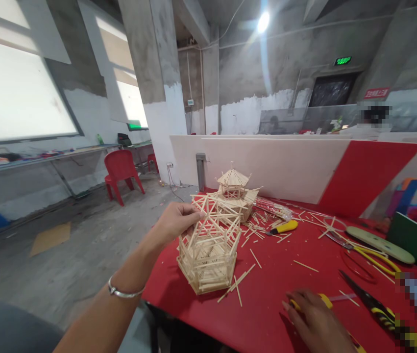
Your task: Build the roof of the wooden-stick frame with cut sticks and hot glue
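My left hand [177, 223] is closed in a pinch on the upper left of a wooden-stick frame [208, 267]. The frame has a many-sided base with low railings and crossing sticks above; it stands upright near the table's left edge. At the lower right, my right hand [314, 321] is wrapped round a yellow tool [326, 300] that looks like a hot glue gun, with a translucent rod sticking out to the right. My fingers cover most of it. Behind the frame stands a stick-built pavilion [233, 184] with a pointed roof, partly hidden.
Loose sticks [256, 257] lie scattered over the red table [267, 299]. A yellow utility knife [283, 227], yellow-handled scissors [377, 260], black-and-yellow pliers [372, 299] and a long pale-green object [379, 244] lie rightward. A white partition [267, 164] borders the far side; a person [372, 127] is beyond it.
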Tool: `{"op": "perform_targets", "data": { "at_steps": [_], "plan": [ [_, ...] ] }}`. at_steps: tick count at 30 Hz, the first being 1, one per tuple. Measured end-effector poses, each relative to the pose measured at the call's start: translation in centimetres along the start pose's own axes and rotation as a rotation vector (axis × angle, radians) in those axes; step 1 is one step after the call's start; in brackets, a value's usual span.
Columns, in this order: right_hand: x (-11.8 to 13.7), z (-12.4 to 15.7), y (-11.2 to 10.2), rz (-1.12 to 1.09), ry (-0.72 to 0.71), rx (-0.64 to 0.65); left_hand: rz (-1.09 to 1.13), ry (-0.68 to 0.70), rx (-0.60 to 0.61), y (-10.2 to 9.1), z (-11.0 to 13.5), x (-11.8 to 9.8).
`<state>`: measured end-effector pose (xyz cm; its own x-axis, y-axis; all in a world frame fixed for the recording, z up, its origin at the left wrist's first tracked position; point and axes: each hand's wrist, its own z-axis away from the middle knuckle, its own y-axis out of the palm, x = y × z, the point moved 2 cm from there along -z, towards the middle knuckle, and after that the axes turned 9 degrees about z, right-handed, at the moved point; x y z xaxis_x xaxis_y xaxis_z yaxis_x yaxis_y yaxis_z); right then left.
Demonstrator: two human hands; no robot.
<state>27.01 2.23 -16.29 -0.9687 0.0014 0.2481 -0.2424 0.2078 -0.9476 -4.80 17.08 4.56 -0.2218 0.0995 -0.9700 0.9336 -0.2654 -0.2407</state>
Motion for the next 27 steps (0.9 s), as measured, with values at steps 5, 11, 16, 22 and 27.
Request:
{"op": "perform_targets", "data": {
  "at_steps": [5,11,16,22,27],
  "plan": [
    [0.2,0.0,-0.2,0.009,0.002,0.029,-0.012,0.017,0.010,-0.2,-0.1,0.3],
    [-0.2,0.2,0.1,0.030,-0.006,-0.038,-0.021,0.007,0.017,-0.2,-0.3,0.2],
    [-0.3,1.1,-1.4,0.094,-0.065,-0.248,-0.022,-0.002,0.014,-0.2,-0.3,0.2],
    [1.1,1.7,-4.1,0.146,-0.141,-0.452,-0.029,0.013,0.019,-0.3,-0.4,0.4],
    [3.0,1.3,-4.3,0.168,-0.164,-0.497,-0.020,-0.001,0.021,-0.2,-0.4,0.3]
  ]
}}
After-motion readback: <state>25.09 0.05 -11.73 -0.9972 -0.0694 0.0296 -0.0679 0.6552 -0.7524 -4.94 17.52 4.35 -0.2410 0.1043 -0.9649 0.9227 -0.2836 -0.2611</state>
